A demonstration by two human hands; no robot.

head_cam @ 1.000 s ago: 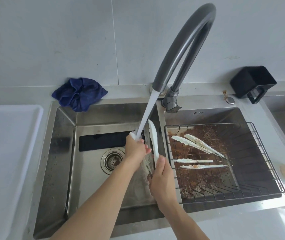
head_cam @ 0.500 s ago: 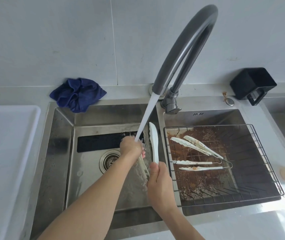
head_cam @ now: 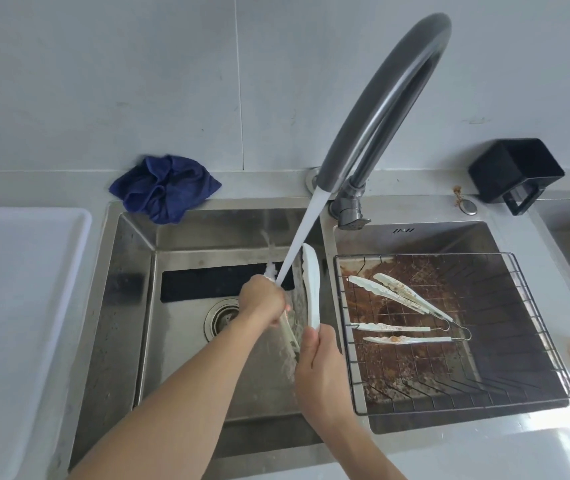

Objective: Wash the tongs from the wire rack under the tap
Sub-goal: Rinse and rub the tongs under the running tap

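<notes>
Tap (head_cam: 380, 109) is running into the left basin (head_cam: 186, 341). Right hand (head_cam: 318, 368) is gripping the hinge end of one pair of white tongs (head_cam: 312, 285), long axis running away from the person, blades up toward the stream. Left hand (head_cam: 262, 301) is curling around the nearer blade right where the water is landing, rubbing it. Wire rack (head_cam: 536, 327) is sitting over the stained right basin, holding two more soiled tongs (head_cam: 401, 299), closer to the right hand. Next reach probably goes rightward.
</notes>
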